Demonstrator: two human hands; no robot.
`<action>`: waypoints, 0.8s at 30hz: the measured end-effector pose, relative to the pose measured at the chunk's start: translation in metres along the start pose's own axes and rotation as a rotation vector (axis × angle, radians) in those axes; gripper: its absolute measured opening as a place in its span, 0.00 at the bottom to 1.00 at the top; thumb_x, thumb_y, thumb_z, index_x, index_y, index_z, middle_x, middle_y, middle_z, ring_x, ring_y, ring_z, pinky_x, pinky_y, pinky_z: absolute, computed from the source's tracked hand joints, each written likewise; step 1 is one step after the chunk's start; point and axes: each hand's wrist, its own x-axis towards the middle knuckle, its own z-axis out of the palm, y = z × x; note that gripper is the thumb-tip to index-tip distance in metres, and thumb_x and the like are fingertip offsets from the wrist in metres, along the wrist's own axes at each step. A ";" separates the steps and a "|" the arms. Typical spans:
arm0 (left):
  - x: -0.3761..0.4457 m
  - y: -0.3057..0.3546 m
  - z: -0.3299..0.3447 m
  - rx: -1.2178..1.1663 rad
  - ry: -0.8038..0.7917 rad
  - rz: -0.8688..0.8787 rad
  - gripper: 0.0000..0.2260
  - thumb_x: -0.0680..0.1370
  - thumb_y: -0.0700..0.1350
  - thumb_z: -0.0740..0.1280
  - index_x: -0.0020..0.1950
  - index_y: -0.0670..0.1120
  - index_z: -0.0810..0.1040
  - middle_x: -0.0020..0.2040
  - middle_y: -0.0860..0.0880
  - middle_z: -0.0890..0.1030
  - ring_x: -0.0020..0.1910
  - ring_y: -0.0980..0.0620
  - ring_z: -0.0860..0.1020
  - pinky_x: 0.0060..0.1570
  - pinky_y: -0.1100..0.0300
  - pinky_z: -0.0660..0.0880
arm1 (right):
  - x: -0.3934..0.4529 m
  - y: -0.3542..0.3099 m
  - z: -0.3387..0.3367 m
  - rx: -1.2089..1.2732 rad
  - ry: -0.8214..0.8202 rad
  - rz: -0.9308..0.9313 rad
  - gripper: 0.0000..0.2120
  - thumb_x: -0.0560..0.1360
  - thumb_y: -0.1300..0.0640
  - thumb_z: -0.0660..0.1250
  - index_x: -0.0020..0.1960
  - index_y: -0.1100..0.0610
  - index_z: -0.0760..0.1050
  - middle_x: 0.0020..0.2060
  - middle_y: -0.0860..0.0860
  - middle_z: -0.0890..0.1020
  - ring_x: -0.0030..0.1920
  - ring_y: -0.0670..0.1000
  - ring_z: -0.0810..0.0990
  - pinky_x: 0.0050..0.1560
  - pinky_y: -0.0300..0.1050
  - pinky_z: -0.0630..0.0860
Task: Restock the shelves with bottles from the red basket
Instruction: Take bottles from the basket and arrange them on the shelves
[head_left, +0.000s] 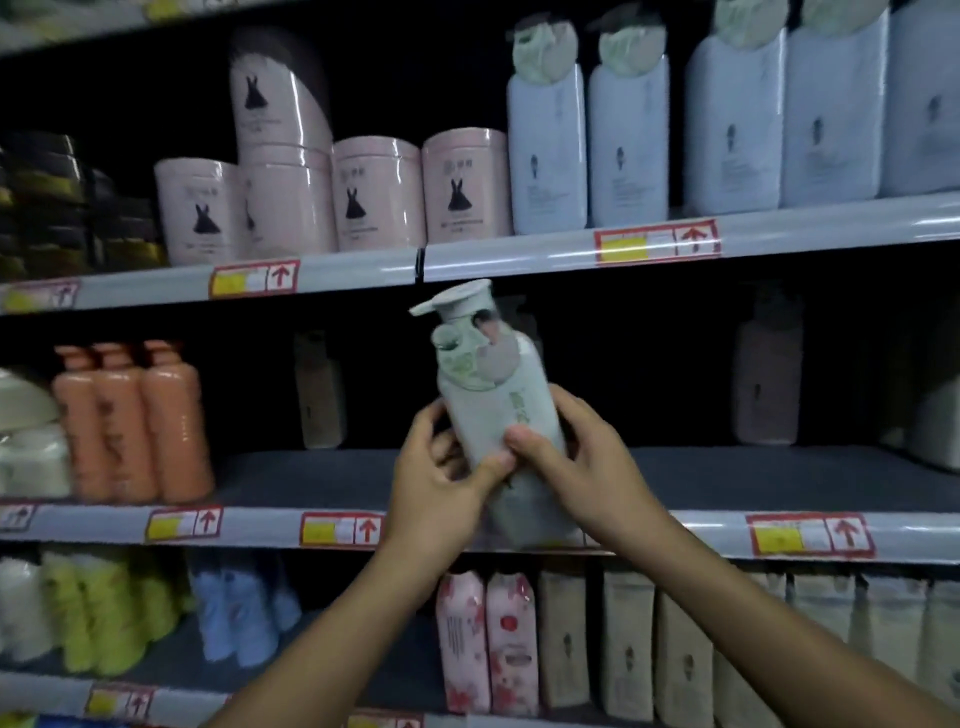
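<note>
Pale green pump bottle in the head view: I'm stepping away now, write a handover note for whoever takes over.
Left hand and right hand both grip the pale green pump bottle, tilted, in front of the middle shelf.
Done: bottle lifted to shelf height.
Left: set it upright on the bare stretch of that shelf, right of the orange bottles. The red basket is out of view.

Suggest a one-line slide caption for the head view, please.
Both hands, left and right, hold a pale pump bottle before the middle shelf.
</note>
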 end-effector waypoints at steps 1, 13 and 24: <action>0.014 -0.004 0.000 -0.008 0.046 0.013 0.29 0.73 0.31 0.73 0.72 0.44 0.68 0.61 0.44 0.82 0.52 0.58 0.84 0.50 0.63 0.81 | 0.020 0.004 0.004 -0.033 -0.021 -0.021 0.21 0.71 0.40 0.67 0.58 0.52 0.78 0.52 0.53 0.81 0.53 0.48 0.80 0.58 0.51 0.77; 0.089 -0.055 0.006 0.099 0.094 -0.049 0.26 0.75 0.36 0.73 0.72 0.48 0.72 0.60 0.49 0.83 0.54 0.54 0.83 0.53 0.59 0.81 | 0.089 0.076 0.030 0.021 -0.063 0.169 0.17 0.77 0.48 0.69 0.63 0.53 0.76 0.56 0.52 0.83 0.55 0.51 0.83 0.57 0.52 0.81; 0.080 -0.071 0.011 0.441 -0.035 -0.058 0.29 0.72 0.39 0.77 0.71 0.47 0.73 0.58 0.48 0.84 0.53 0.53 0.84 0.52 0.59 0.81 | 0.045 0.103 0.018 -0.171 0.082 0.281 0.30 0.69 0.51 0.78 0.67 0.55 0.72 0.60 0.49 0.80 0.58 0.47 0.80 0.58 0.43 0.78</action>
